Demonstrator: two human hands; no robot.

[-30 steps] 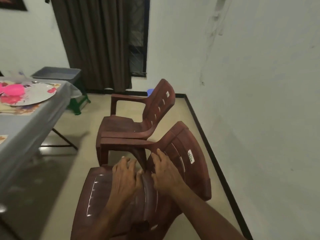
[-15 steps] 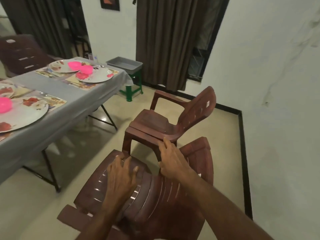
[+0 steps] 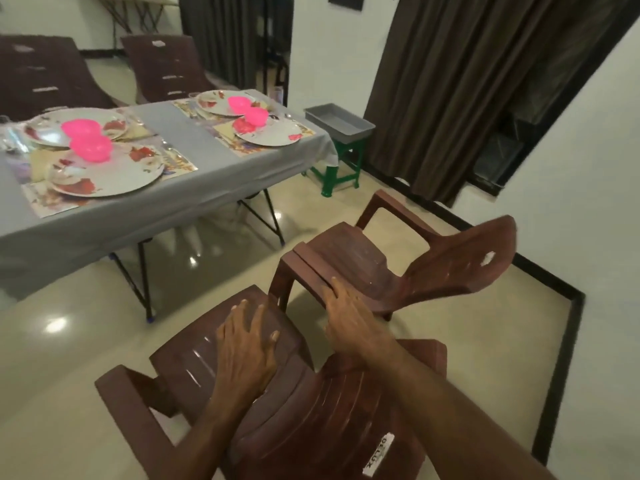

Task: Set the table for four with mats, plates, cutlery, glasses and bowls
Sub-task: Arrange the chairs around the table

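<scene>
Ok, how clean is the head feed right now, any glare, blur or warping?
Head view: bright glare spots on the polished floor and a sheen on the near chair under the left hand; the table settings look soft; wide-angle bending curves the curtain; dim indoor light.

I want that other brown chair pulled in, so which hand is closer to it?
Right. The right hand lies near the second chair's front seat edge; the left hand rests on the near chair's back, farther off.
</scene>
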